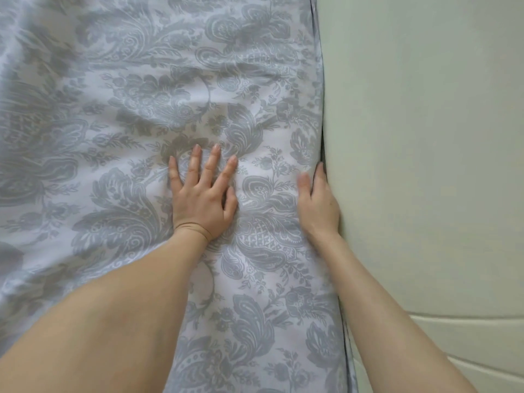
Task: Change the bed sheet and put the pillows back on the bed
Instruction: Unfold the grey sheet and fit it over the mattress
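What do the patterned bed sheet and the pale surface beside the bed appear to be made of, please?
The bed sheet looks like thin woven fabric, perhaps cotton or a blend: soft creases, a faint sheen, printed grey floral pattern. The pale surface seems painted plaster, smooth and matte, with no visible grain, though a panel is possible.

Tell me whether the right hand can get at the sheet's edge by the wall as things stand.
Probably yes: the right hand lies at the sheet's edge against the wall, fingers at the narrow gap, nothing over it. Depth of the gap is hidden.
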Motion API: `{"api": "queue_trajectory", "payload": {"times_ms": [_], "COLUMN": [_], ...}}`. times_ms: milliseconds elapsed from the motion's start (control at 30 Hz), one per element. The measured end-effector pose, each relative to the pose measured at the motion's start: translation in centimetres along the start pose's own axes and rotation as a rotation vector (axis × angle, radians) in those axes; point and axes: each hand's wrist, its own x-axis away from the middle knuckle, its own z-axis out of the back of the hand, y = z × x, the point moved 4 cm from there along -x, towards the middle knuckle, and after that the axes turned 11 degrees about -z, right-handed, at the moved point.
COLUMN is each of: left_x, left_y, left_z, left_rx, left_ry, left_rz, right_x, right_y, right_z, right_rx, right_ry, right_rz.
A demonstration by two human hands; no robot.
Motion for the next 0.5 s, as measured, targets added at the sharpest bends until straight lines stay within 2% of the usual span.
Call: {"api": "queue_trajectory", "payload": {"times_ms": [167, 333, 433, 500], "left_x": [0.1, 0.1, 0.2, 0.2], "left_y": [0.1, 0.1, 0.1, 0.0], "left_z": [0.0, 0.0, -0.2, -0.1], "left_rx": [-0.008, -0.005, 0.008, -0.016], "left_ry": [0.008, 0.008, -0.017, -0.011], "left_rz": [0.006, 0.008, 0.007, 0.012], "right_x": [10.3, 12.0, 11.9, 9.8], "right_y": [7.5, 8.2, 7.0, 4.5], "right_z": [-1.4, 1.2, 1.8, 3.6], "right_rx": [0.070, 0.049, 0.443, 0.533], "right_ry": [-0.014, -0.008, -0.113, -0.130], "right_rz": [0.038, -0.112, -0.156, -0.155]}}
